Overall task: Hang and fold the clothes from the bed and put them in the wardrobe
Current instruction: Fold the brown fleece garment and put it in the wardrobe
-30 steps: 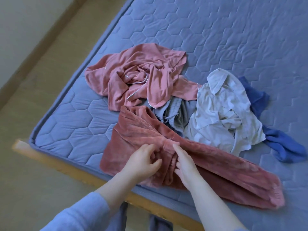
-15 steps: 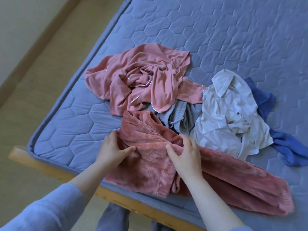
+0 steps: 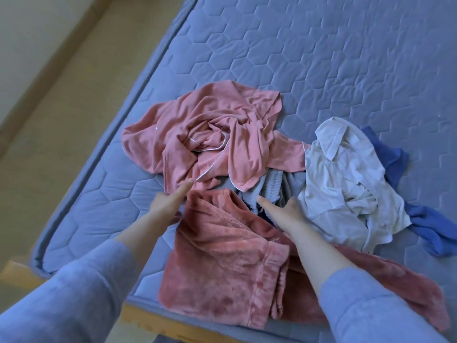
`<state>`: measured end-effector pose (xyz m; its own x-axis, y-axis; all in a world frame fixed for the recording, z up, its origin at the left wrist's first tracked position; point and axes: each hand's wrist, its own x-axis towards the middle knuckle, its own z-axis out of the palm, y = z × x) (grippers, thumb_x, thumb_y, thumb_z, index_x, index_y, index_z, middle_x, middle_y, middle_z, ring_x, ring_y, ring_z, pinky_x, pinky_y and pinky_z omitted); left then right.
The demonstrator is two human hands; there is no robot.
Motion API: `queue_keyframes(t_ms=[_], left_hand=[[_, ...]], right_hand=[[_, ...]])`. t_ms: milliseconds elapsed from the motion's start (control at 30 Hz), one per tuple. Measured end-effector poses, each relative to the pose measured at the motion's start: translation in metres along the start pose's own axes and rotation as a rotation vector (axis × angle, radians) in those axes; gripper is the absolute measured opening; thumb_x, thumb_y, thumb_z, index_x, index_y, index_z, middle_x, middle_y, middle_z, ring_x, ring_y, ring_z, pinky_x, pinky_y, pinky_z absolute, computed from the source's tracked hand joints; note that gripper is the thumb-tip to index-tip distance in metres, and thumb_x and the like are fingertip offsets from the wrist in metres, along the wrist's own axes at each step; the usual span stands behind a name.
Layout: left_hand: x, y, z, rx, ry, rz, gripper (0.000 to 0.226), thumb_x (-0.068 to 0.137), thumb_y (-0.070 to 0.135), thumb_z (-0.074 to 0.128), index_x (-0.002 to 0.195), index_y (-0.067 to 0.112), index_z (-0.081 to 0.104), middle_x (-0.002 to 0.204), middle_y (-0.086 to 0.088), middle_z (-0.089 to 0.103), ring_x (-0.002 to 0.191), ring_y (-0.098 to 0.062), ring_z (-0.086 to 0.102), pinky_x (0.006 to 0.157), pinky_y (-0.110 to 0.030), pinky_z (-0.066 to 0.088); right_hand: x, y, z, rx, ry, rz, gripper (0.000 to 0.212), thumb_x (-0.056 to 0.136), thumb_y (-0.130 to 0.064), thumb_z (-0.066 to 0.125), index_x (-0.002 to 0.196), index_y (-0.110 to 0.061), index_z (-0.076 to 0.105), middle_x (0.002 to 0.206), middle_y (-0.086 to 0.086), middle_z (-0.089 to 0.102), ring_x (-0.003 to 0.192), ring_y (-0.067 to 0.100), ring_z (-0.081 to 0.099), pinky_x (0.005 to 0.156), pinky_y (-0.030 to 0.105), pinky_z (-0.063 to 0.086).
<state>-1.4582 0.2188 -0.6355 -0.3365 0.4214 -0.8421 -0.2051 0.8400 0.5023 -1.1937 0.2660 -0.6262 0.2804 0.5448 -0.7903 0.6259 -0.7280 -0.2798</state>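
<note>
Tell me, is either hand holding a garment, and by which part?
Nothing is held. The left hand and right hand lie with straight fingers at the top edge of the pink fleece trousers; neither grips them.

Am finding no readable text, label, brand or number on clothes pile (image 3: 222, 134) or quilted mattress (image 3: 321, 58).

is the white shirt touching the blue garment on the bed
Touching. The head view shows the white shirt overlapping the blue garment along its right edge, with no gap between them.
</note>
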Motion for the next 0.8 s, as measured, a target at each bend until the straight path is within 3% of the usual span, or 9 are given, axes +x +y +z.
queue_keyframes(t_ms=[100,167,267,367,500,567,633,700,800], left_hand=[[0.022,0.008,0.006,-0.094,-0.118,0.104,0.085,0.053,0.067,0.080,0.123,0.032,0.046,0.112,0.000,0.061,0.080,-0.022,0.064,0.057,-0.032,0.054],[0.032,0.015,0.016,-0.099,-0.175,0.171,0.077,0.054,0.060,0.083,0.119,0.032,0.052,0.101,0.005,0.065,0.074,-0.018,0.062,0.057,-0.030,0.052],[0.038,0.032,0.030,-0.127,-0.253,0.262,0.052,0.074,0.033,0.082,0.118,0.013,0.062,0.110,-0.009,0.072,0.095,-0.026,0.070,0.084,-0.041,0.056],[0.036,0.060,0.040,-0.118,-0.263,0.292,0.026,0.085,0.020,0.074,0.109,0.012,0.067,0.110,-0.010,0.072,0.093,-0.019,0.072,0.079,-0.038,0.060],[0.018,0.144,0.063,-0.291,-0.247,0.473,0.018,0.090,0.016,0.067,0.107,0.012,0.062,0.100,-0.007,0.069,0.078,-0.008,0.071,0.066,-0.027,0.059],[0.007,0.182,0.075,-0.273,-0.248,0.591,0.032,0.090,0.023,0.066,0.117,0.013,0.051,0.108,-0.015,0.064,0.089,-0.014,0.066,0.079,-0.038,0.058],[-0.001,0.194,0.086,0.033,-0.119,0.734,0.056,0.089,0.027,0.064,0.137,0.017,0.037,0.129,-0.013,0.058,0.112,-0.019,0.058,0.102,-0.040,0.047],[-0.012,0.179,0.097,0.341,-0.040,0.807,0.071,0.088,0.027,0.064,0.148,0.017,0.026,0.141,-0.003,0.046,0.130,-0.020,0.044,0.109,-0.033,0.036],[-0.020,0.139,0.121,0.464,-0.111,0.733,0.053,0.088,0.026,0.066,0.135,0.012,0.046,0.129,-0.002,0.051,0.125,-0.022,0.050,0.097,-0.034,0.045]], right_hand=[[0.023,-0.018,0.019,0.199,-0.061,0.043,0.129,0.055,-0.066,0.078,0.153,-0.023,0.006,0.150,0.008,0.037,0.128,0.031,0.048,0.104,0.048,0.043],[0.038,-0.028,0.027,0.325,-0.051,0.055,0.092,0.065,-0.043,0.081,0.138,-0.011,0.033,0.113,0.009,0.060,0.084,0.023,0.064,0.080,0.039,0.056],[0.045,-0.038,0.025,0.479,-0.062,0.083,0.012,0.080,-0.013,0.063,0.089,-0.006,0.059,0.062,0.007,0.054,0.045,0.015,0.045,0.047,0.022,0.040],[0.043,-0.063,0.002,0.643,-0.040,-0.018,0.019,0.081,-0.010,0.063,0.066,-0.012,0.053,0.045,0.000,0.047,0.034,0.011,0.040,0.036,0.014,0.028],[0.040,-0.139,-0.055,0.812,0.107,-0.350,0.013,0.079,-0.017,0.074,0.080,-0.017,0.062,0.084,0.009,0.068,0.068,0.020,0.065,0.056,0.028,0.050],[0.044,-0.163,-0.080,0.805,0.090,-0.461,0.021,0.083,-0.025,0.074,0.101,-0.023,0.062,0.116,0.007,0.067,0.105,0.024,0.065,0.090,0.041,0.053],[0.046,-0.160,-0.095,0.644,0.079,-0.470,0.051,0.088,-0.036,0.069,0.133,-0.027,0.048,0.142,0.002,0.051,0.129,0.021,0.049,0.109,0.046,0.040],[0.044,-0.135,-0.097,0.444,0.147,-0.407,0.075,0.088,-0.041,0.066,0.150,-0.021,0.029,0.153,0.004,0.036,0.139,0.019,0.038,0.114,0.036,0.031],[0.038,-0.075,-0.097,0.301,0.299,-0.310,0.061,0.088,-0.029,0.066,0.142,-0.012,0.042,0.141,0.010,0.050,0.128,0.024,0.048,0.101,0.030,0.035]])
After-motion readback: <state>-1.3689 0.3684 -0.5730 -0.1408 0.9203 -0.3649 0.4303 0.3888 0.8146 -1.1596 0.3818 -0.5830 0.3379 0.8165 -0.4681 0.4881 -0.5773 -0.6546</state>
